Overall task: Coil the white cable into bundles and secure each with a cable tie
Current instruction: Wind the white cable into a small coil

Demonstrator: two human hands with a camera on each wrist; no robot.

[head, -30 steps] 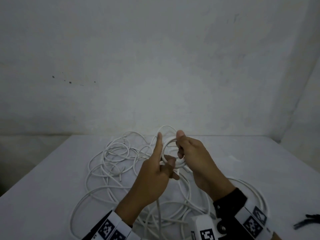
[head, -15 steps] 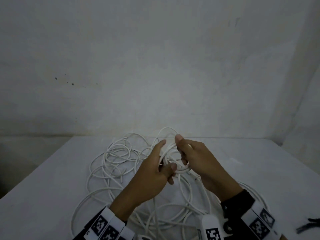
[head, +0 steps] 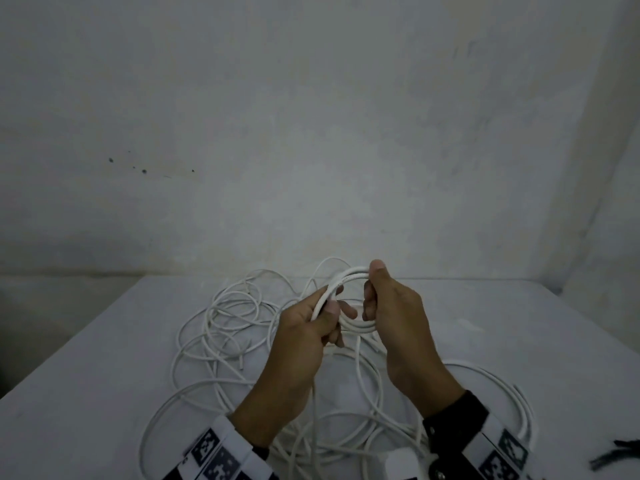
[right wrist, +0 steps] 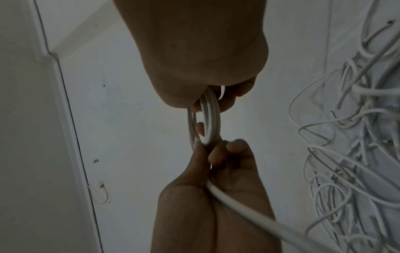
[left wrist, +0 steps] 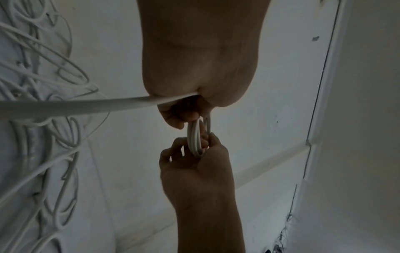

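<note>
A small coil of white cable [head: 349,276] is held up between both hands above the table [head: 86,393]. My left hand [head: 323,311] grips the coil's left side, thumb over the strands. My right hand [head: 375,299] pinches its right side, thumb on top. The left wrist view shows the coil [left wrist: 195,137] edge-on, with a strand [left wrist: 75,106] running off from under the left hand toward the loose pile. In the right wrist view the coil [right wrist: 207,118] passes through both fists. Loose white cable [head: 228,327] lies tangled on the table beneath and to the left.
The table meets a pale wall [head: 311,133] at the back and another wall at the right. Dark cable ties [head: 616,457] lie at the table's near right edge. Loops of cable [head: 512,403] sprawl under my right wrist.
The coil has been turned and raised a little. My left forefinger, raised before, has folded down onto the coil. My right thumb now sits on the coil's top.
</note>
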